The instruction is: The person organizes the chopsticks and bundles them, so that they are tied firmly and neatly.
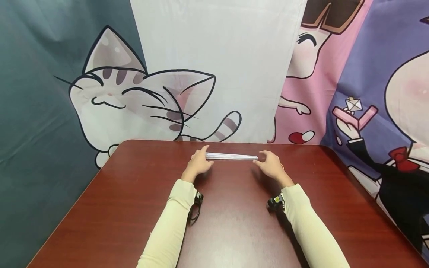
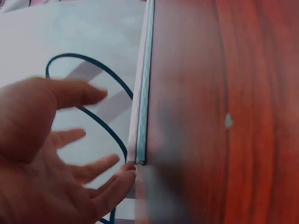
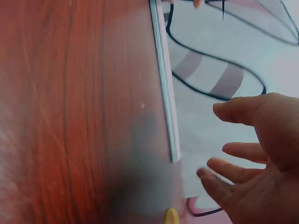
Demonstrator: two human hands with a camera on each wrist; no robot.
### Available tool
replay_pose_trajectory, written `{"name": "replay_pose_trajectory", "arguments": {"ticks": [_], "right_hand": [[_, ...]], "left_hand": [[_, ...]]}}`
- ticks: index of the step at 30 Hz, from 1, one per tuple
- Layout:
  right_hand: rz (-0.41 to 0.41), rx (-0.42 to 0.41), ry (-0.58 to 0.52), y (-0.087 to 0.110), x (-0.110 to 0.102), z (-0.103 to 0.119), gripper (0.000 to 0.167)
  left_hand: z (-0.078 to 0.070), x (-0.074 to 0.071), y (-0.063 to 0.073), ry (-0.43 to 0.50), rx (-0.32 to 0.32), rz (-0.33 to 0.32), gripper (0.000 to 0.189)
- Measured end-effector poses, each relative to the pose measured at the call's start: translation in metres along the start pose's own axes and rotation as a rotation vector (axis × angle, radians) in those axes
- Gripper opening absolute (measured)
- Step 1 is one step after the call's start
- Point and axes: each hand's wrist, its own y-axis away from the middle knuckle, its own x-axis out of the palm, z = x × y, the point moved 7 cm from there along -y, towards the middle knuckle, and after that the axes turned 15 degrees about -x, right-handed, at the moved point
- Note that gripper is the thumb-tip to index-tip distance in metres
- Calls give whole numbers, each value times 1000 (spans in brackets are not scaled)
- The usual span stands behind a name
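Near the far edge of the table lies a long, thin white object [image 1: 232, 156] with lines running along its length, slightly narrower toward its right end. My left hand [image 1: 200, 162] is at its left end, fingers spread and thumb apart. In the left wrist view the lowest fingertips of that hand [image 2: 60, 144] come right at the end of the long object [image 2: 142, 93]. Beyond the right end is my right hand [image 1: 270, 166], fingers loosely extended. The right wrist view shows a gap between its fingers [image 3: 219, 177] and the long object [image 3: 166, 79].
The reddish-brown wooden table [image 1: 234, 208] has rounded far corners. Behind it hangs a printed cloth with a cartoon cat [image 1: 130, 93] and other figures. Dark cameras [image 1: 275, 203] are strapped at both wrists, and a black cable [image 1: 195, 214] loops by the left one.
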Motion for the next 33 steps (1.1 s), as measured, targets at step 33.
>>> {"name": "replay_pose_trajectory", "arguments": {"ticks": [33], "right_hand": [[-193,192,-263,-12,23,-57,38]], "left_hand": [[25,3,-45,47,-176,-5,46]]}}
